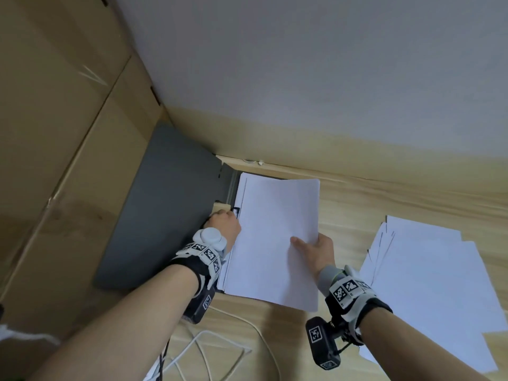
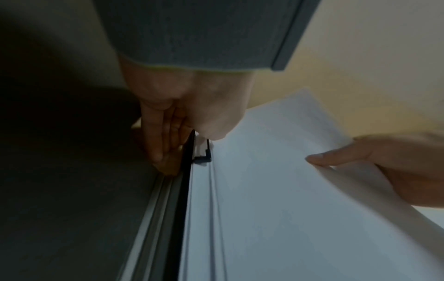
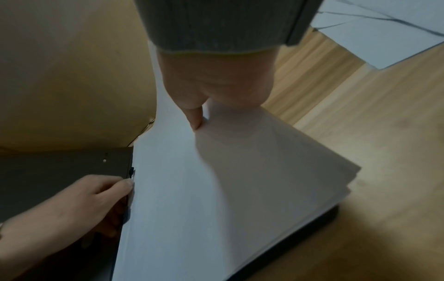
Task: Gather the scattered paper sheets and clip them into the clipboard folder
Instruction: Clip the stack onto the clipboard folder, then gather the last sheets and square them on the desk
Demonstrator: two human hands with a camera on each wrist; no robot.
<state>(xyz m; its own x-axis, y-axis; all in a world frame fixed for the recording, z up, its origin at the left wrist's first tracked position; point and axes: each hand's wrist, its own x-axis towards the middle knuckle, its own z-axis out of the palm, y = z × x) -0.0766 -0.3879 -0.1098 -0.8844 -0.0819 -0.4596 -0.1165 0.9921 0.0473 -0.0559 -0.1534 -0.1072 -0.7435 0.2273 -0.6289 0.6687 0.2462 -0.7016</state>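
Paper sheets (image 1: 275,237) lie as a stack on the right-hand board of the open grey clipboard folder (image 1: 154,215), which rests on the wooden worktop (image 1: 384,199) with its cover leaning against a cardboard box (image 1: 55,119). The left hand (image 1: 222,225) has its grip curled at the black clip (image 1: 235,211) by the spine, apparently holding the lever up, though the wrist view is too dim to show how far the clip is raised. The right hand (image 1: 316,250) pinches the stack's outer edge, thumb on top and fingers beneath, bowing the top sheets upward. To do this step well, I judge the right hand should slide the spine-side edges fully under the clip, squared against the spine, flattening the bow before the left hand lets the lever down; a loosened pinch could fan the sheets. More loose sheets (image 1: 428,284) lie well apart to the right, so gathering seems unfinished.
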